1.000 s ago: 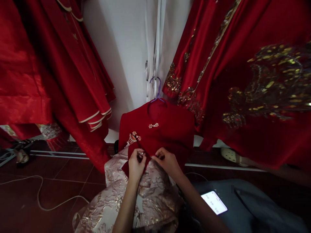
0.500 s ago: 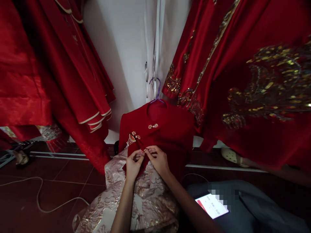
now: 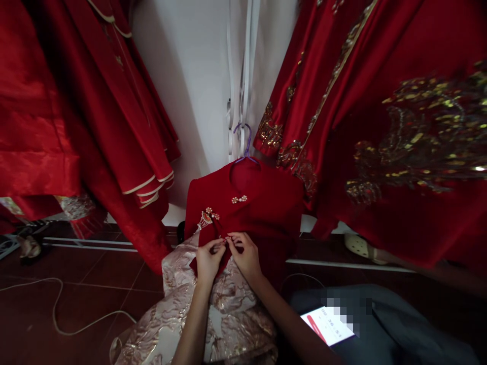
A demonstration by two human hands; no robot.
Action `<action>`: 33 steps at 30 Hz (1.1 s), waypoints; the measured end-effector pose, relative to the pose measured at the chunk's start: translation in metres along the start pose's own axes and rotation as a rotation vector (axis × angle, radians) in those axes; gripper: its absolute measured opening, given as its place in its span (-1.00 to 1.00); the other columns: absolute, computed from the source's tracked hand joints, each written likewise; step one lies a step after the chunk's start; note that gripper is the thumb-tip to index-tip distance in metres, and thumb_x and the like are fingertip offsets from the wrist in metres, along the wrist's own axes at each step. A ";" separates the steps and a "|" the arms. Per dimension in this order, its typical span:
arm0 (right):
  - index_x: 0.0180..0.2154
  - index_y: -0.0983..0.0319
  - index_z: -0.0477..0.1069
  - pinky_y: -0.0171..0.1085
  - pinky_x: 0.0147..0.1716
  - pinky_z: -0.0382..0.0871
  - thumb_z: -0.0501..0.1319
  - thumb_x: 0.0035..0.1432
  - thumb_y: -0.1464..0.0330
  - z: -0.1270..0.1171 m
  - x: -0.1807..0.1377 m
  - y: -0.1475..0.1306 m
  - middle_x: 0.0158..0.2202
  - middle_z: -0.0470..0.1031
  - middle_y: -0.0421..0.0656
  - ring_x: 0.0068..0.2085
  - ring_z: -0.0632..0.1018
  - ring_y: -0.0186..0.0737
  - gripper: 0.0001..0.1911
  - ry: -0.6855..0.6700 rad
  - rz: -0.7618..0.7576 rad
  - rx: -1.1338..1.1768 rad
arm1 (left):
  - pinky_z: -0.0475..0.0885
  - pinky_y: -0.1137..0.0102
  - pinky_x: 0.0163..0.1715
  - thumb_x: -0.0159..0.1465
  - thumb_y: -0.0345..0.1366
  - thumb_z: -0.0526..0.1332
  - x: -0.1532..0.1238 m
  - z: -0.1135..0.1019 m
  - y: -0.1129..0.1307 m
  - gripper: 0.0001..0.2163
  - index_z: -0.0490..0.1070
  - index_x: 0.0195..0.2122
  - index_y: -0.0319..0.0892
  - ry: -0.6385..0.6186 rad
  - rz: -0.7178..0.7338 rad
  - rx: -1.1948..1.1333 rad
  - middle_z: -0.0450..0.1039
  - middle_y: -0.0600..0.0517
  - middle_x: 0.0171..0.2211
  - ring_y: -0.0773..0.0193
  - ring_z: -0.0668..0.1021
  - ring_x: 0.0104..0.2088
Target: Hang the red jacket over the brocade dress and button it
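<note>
Catalogued by clock face from where the hands met. Pale cable (image 3: 69, 333), at eight o'clock: lay loosely curved on a dark tiled floor (image 3: 97, 301). Red garments (image 3: 125, 126), at ten: hung in folds, some edged in cream. Pink-and-gold brocade cloth (image 3: 163, 324), at seven: lay bunched, crossed by the left forearm. Red top (image 3: 270, 203), at twelve to one: hung from a purple hanger (image 3: 249, 144), bearing beaded ornaments (image 3: 239, 199); its lower front was partly covered by the hands. Phone (image 3: 331, 329), at four: lay lit on grey cloth (image 3: 403, 324), near the right forearm. Pale clog (image 3: 356, 245), at three: was worn on a foot. Sequinned red garment (image 3: 414, 137), at two: hung close beside the top. Left hand (image 3: 207, 256): forearm came up from between six and seven, thumb and fingers pinched narrow on the top's front edge. Right hand (image 3: 245, 256): forearm slanted in from between four and five, fingers bent, tips pinched at a small beaded fastening (image 3: 228, 238), its detail too small to tell.
</note>
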State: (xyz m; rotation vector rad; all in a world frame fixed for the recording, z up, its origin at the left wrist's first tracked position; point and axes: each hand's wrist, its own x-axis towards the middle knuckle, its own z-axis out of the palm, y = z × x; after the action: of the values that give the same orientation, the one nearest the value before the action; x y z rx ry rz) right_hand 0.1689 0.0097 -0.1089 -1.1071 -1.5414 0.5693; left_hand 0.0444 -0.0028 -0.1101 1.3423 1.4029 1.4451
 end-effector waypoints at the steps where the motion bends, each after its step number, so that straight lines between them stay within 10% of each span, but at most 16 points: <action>1: -0.23 0.18 0.43 -0.25 -0.32 0.51 0.11 0.13 0.35 0.000 0.000 0.001 -0.32 0.44 -0.12 -0.32 0.50 -0.26 -0.82 -0.002 0.004 0.001 | 0.49 0.30 -0.26 0.03 -0.27 0.25 0.000 0.000 0.001 -0.81 0.53 -0.32 -0.20 -0.010 0.006 0.010 0.57 -0.05 -0.35 0.20 0.59 -0.36; 6: -0.24 0.18 0.41 -0.27 -0.35 0.50 0.12 0.09 0.36 0.000 0.002 0.002 -0.33 0.41 -0.13 -0.32 0.48 -0.26 -0.83 -0.017 0.015 0.002 | 0.48 0.37 -0.29 0.04 -0.31 0.23 0.000 0.002 0.002 -0.83 0.47 -0.33 -0.21 -0.046 0.051 0.006 0.54 -0.03 -0.38 0.26 0.57 -0.37; 12: -0.24 0.22 0.32 -0.29 -0.35 0.46 0.10 0.03 0.45 -0.001 -0.001 -0.001 -0.29 0.38 -0.10 -0.30 0.46 -0.26 -0.81 0.075 0.032 0.006 | 0.43 0.50 -0.48 -0.01 -0.40 0.21 -0.004 0.007 0.000 -0.74 0.29 -0.25 -0.19 0.188 0.117 0.002 0.40 0.00 -0.30 0.39 0.49 -0.43; 24: -0.23 0.23 0.36 -0.30 -0.34 0.44 0.05 0.07 0.46 -0.001 -0.002 0.008 -0.26 0.41 -0.09 -0.28 0.46 -0.26 -0.79 0.059 0.050 0.031 | 0.44 0.39 -0.30 0.12 -0.16 0.21 -0.004 0.004 -0.005 -0.75 0.48 -0.26 -0.20 0.003 0.085 0.122 0.53 -0.06 -0.30 0.26 0.55 -0.36; 33: -0.26 0.22 0.41 -0.32 -0.38 0.45 0.06 0.08 0.43 0.000 -0.002 0.013 -0.28 0.47 -0.10 -0.30 0.50 -0.26 -0.80 0.036 0.055 0.064 | 0.45 0.42 -0.37 0.09 -0.11 0.23 -0.004 0.006 -0.001 -0.75 0.48 -0.36 -0.20 0.103 0.068 0.174 0.53 -0.02 -0.40 0.29 0.54 -0.43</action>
State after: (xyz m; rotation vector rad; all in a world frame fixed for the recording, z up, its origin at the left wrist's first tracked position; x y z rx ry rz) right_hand 0.1735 0.0138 -0.1205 -1.1078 -1.4552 0.6288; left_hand 0.0507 -0.0050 -0.1129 1.4534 1.5940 1.4831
